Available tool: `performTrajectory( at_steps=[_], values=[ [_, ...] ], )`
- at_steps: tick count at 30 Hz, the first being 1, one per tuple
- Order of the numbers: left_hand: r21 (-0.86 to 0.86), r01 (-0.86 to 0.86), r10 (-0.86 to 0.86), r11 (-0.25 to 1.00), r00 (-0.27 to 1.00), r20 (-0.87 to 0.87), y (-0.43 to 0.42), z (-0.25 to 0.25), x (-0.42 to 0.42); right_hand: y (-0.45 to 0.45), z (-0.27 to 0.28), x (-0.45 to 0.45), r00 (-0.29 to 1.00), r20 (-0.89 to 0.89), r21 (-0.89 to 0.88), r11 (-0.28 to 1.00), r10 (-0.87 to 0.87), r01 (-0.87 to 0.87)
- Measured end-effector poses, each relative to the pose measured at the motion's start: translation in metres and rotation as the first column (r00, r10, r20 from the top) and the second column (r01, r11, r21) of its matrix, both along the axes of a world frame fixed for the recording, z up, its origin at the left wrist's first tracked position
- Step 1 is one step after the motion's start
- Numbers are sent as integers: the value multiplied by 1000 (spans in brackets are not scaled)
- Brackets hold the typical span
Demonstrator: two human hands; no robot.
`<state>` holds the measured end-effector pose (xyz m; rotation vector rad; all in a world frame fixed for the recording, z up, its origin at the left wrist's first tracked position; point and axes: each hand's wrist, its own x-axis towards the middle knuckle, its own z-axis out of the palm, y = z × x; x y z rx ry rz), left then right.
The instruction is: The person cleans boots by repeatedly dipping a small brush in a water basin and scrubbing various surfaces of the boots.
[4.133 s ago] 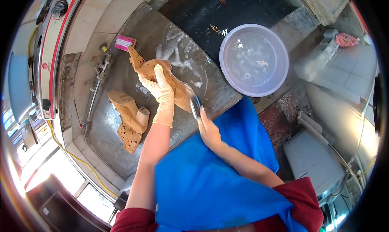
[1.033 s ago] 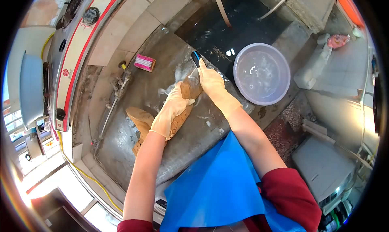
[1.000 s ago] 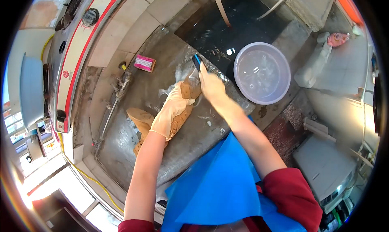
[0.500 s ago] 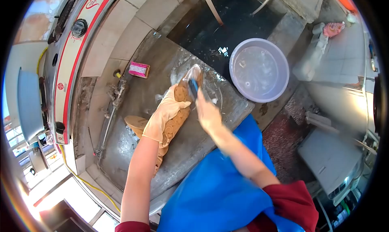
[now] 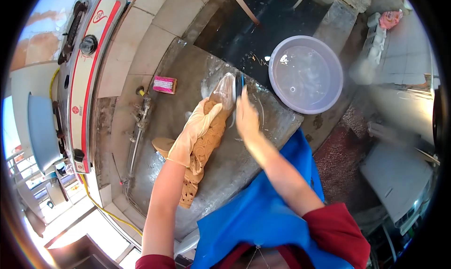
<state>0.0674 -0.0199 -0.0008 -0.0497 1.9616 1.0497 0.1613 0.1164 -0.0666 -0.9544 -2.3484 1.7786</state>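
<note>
In the middle of the frame, a long tan leather-like boot is gripped by the left hand, likely for steadiness. A slim black-and-blue brush-like tool is clasped by the right hand.

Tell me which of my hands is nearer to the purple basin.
Right. Your right hand, with the brush, is apart from the basin, below and left of it in the picture. Your left hand is farther left, holding the tan boot.
</note>
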Motion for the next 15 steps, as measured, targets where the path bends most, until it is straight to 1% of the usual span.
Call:
performTrajectory(
  at_steps=[1,3,4,5,6,7,8,10,11,12,14,15],
  values=[
    [-5,-28,28,1000,999,-36,-1,-4,1,-35,3,34,997,-80,62,998,-16,21],
    [-14,-90,88,996,993,-79,-2,-4,3,-52,5,52,987,-157,113,992,-35,53],
    [-28,-85,83,996,994,-74,-6,-10,4,-38,12,50,996,-25,34,996,87,-86],
    [3,-101,101,995,992,-72,-12,-21,4,-27,14,42,972,96,-63,975,216,-211],
    [40,-114,116,993,990,-77,-14,-29,1,-19,-6,18,990,-10,80,987,138,-137],
    [-47,-95,87,994,984,-152,-11,-25,3,-12,-6,1,992,-41,53,992,118,-115],
    [-59,-99,90,993,985,-146,-14,-28,6,-11,-1,-4,993,-60,19,995,101,-100],
    [-29,-105,99,994,983,-157,-20,-37,-1,-35,5,38,986,-18,47,986,163,-162],
    [-31,-97,91,995,983,-161,-20,-37,-3,-52,-7,67,986,-100,90,988,133,-124],
    [-51,-91,80,995,978,-193,-18,-35,-1,-46,-4,73,987,-93,88,989,128,-120],
    [-65,-83,65,994,969,-238,-12,-31,-2,-35,-1,77,974,-77,-46,976,211,-215],
    [-107,-90,63,990,970,-234,-4,-16,0,-26,5,51,964,-54,53,965,261,-258]
  ],
)
